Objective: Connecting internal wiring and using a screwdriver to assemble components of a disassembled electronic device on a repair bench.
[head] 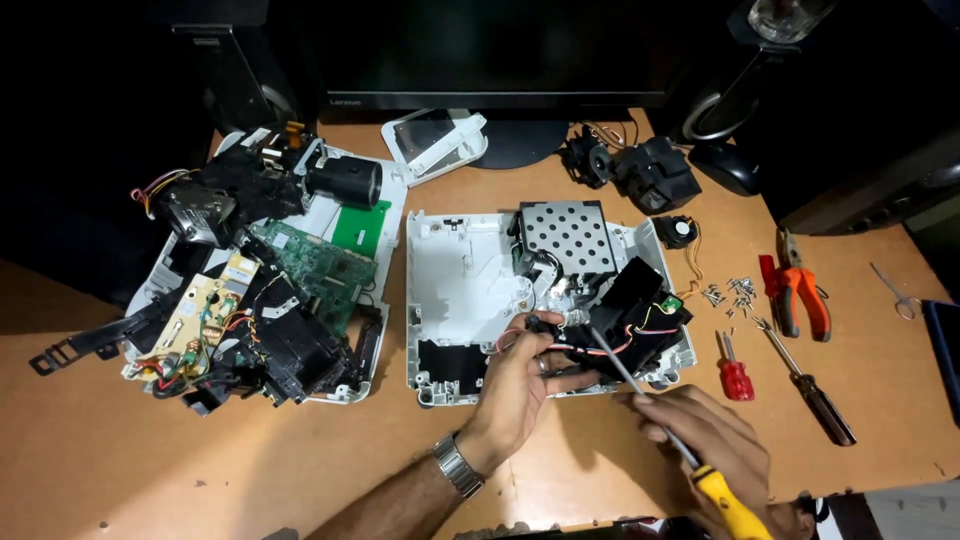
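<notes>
While hands grip it, the white casing (450,290) lies opened, its black parts (640,310) exposed.

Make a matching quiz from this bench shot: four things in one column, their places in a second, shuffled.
Things:
1. pliers
2. green circuit board
3. small red screwdriver
4. yellow-handled screwdriver

Places:
A. in the right hand, tip in the open white case
B. on the pile of parts in the left-side shell
C. far right on the table, orange handles
D. lying on the table just right of the white case, below the loose screws

Pairs: 1-C, 2-B, 3-D, 4-A
</notes>
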